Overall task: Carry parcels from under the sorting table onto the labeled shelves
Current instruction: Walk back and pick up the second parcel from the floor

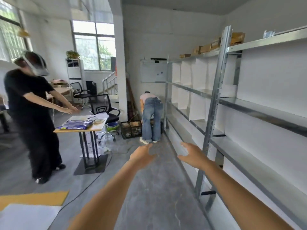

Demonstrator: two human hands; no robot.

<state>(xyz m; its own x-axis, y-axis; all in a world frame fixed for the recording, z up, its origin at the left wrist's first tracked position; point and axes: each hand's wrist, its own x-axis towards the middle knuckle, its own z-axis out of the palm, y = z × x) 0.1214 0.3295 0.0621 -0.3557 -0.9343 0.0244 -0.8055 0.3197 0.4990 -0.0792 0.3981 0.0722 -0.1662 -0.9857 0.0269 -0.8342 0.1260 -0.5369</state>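
Observation:
Both my arms reach forward over the grey floor. My left hand [142, 156] is open with fingers spread and holds nothing. My right hand [192, 154] is open too, empty, close to the lower edge of the metal shelves [216, 97] that run along the right wall. Brown cardboard parcels [205, 48] sit on the top shelf. White dividers stand on the middle shelves. A small wooden table [97, 127] stands at the left with a blue plastic bag [75, 125] on it. Black crates [131, 129] with parcels rest on the floor at the far end.
A person in black [31, 113] stands by the small table with arms stretched out. Another person in jeans [152, 117] bends over the crates beside the shelf end. Office chairs [106, 112], a white pillar [120, 63] and floor cables [83, 191] lie ahead left. A yellow-edged tabletop [33, 199] is near left.

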